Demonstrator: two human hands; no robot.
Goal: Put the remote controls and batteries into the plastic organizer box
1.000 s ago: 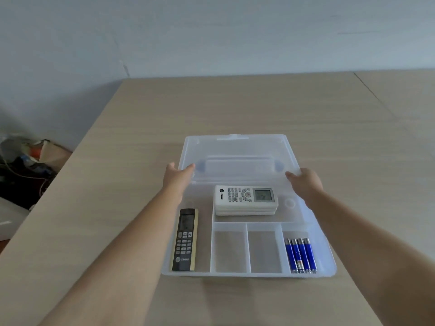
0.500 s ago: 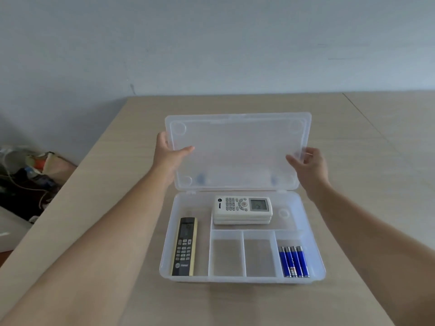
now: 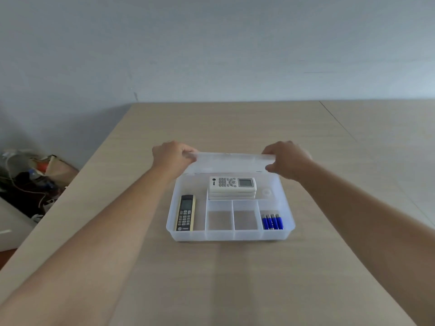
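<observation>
A clear plastic organizer box [image 3: 229,234] sits on the table in front of me. Its hinged lid [image 3: 229,161] is tilted forward over the back of the box. My left hand [image 3: 171,158] grips the lid's left corner and my right hand [image 3: 288,160] grips its right corner. Inside, a stack of white remotes [image 3: 232,187] lies in the rear compartment. A black and beige remote [image 3: 186,212] fills the left compartment. Several blue batteries [image 3: 271,221] lie in the front right compartment. The two middle front compartments hold nothing.
The light wooden table [image 3: 235,278] reaches back to a pale wall. A seam runs across the table at the right [image 3: 341,123]. Past the table's left edge, clutter of bags and cables [image 3: 35,175] lies on the floor.
The lid went from lying flat behind the box, to standing upright, to tipping forward over the box. Both hands moved with it, holding its corners. The view pulled back.
</observation>
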